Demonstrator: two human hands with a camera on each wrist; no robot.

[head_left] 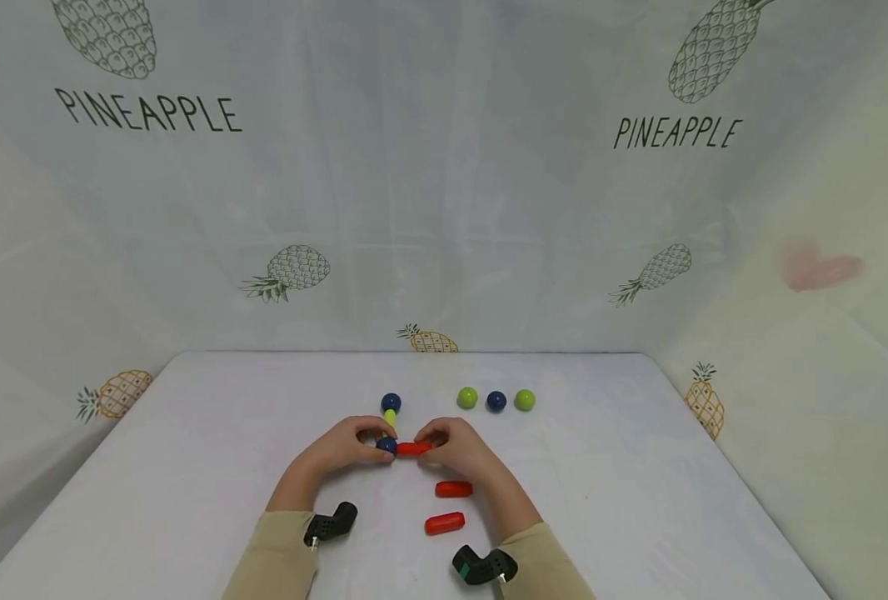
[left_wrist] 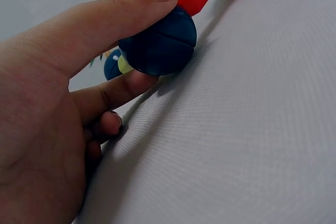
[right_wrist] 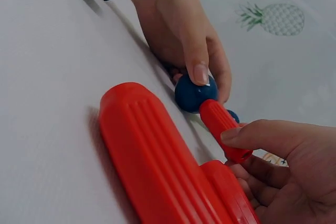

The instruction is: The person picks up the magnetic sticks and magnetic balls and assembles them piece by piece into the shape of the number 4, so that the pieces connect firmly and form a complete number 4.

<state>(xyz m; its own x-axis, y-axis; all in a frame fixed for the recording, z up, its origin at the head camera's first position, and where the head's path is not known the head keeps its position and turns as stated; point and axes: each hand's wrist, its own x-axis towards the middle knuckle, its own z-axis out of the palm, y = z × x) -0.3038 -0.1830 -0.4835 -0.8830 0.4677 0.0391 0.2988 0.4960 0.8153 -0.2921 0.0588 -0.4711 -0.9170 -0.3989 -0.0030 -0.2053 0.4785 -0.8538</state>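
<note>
My left hand pinches a dark blue ball between thumb and finger, low over the white table. From the right, my right hand holds a red ribbed rod by its far end, and the rod's other end meets the blue ball. A yellow-green rod runs from near this ball to a second blue ball farther back. Two more red rods lie in front of the right hand, one nearer it and another closer to me.
Behind the right hand stand a green ball, a blue ball and another green ball in a row. A curtain printed with pineapples hangs behind the white table. Each wrist carries a black camera mount.
</note>
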